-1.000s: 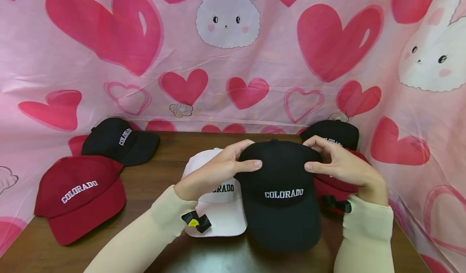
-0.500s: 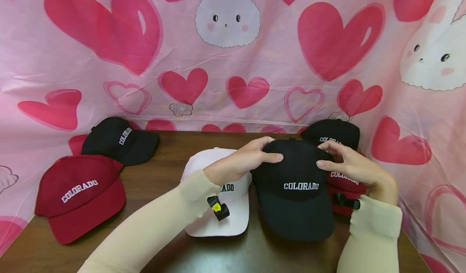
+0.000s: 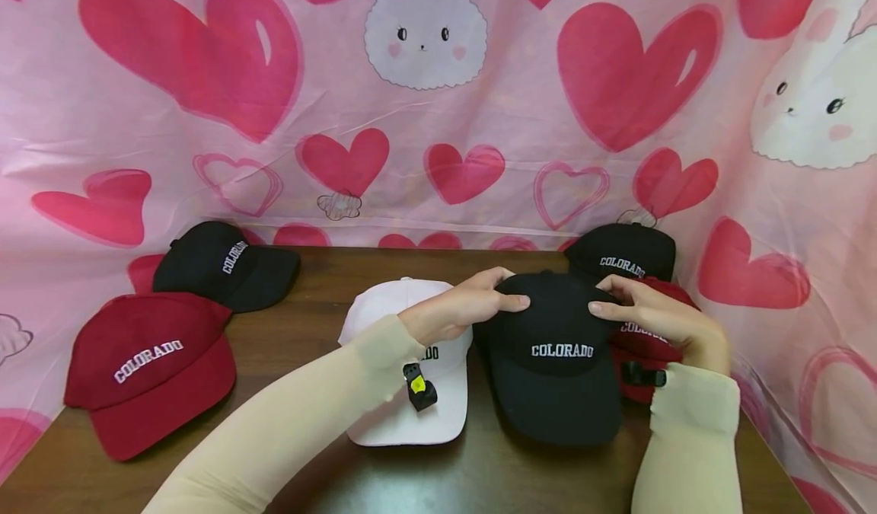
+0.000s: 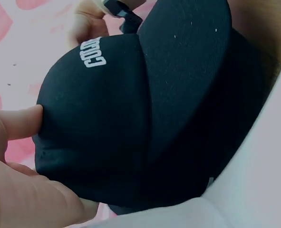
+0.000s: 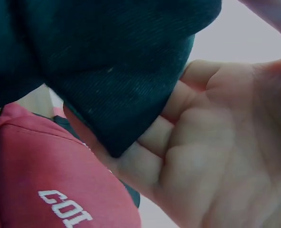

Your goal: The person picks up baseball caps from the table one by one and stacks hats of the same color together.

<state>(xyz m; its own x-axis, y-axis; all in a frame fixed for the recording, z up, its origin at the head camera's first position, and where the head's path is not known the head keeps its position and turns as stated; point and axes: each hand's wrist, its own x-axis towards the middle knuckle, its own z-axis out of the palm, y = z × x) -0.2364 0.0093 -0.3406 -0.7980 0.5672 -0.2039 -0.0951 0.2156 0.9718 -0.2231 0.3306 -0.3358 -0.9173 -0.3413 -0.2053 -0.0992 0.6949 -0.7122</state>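
A black cap with white COLORADO lettering faces forward, between both hands. The left hand grips the left of its crown, thumb on the front and fingers behind. On the right of the crown, the right hand holds on with its thumb in front; the right wrist view shows its fingers behind the dark fabric. Below the brim, the left wrist view shows another dark curved shape; what it is, I cannot tell. A white cap lies to the left, partly hidden behind the left forearm.
Behind the right hand lie a red cap, partly covered, and a black cap. On the left are a red cap and a black cap. A pink heart-print cloth hangs around the wooden table.
Both hands have carried the black cap to the right and slightly away from me, then lowered its crown a little. More of the white cap's brim shows now.
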